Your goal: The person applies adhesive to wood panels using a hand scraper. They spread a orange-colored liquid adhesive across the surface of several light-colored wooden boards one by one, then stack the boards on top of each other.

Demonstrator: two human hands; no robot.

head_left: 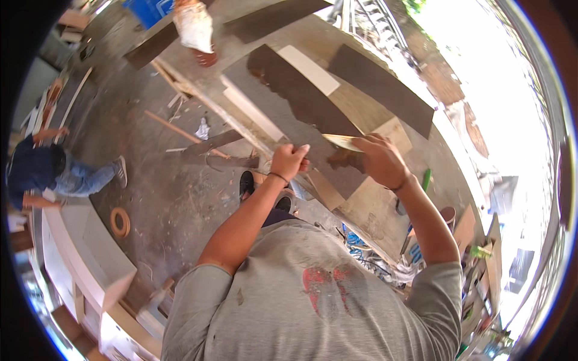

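A grey sheet [274, 99] lies on the work table in front of me, partly covered by a ragged-edged dark brown coating [301, 90]. My right hand [383, 161] is closed on a pale, flat spreader [342, 142], whose blade points left over the sheet. Below the blade is a smaller brown smear [347, 160]. At the sheet's left edge, my left hand [289, 162] is closed with the thumb on top; what its fingers grip is hidden. A pale strip [253, 111] runs along that edge, beyond my left hand.
Dark panels [385, 87] and a white board [310, 69] lie around the sheet. A stained, whitish-topped container [195, 33] stands at the far end. Tangled blue cords [355, 240] lie nearby on the right. Leftward are a person [54, 165], a tan ring [120, 222] and a white cabinet shell [90, 256].
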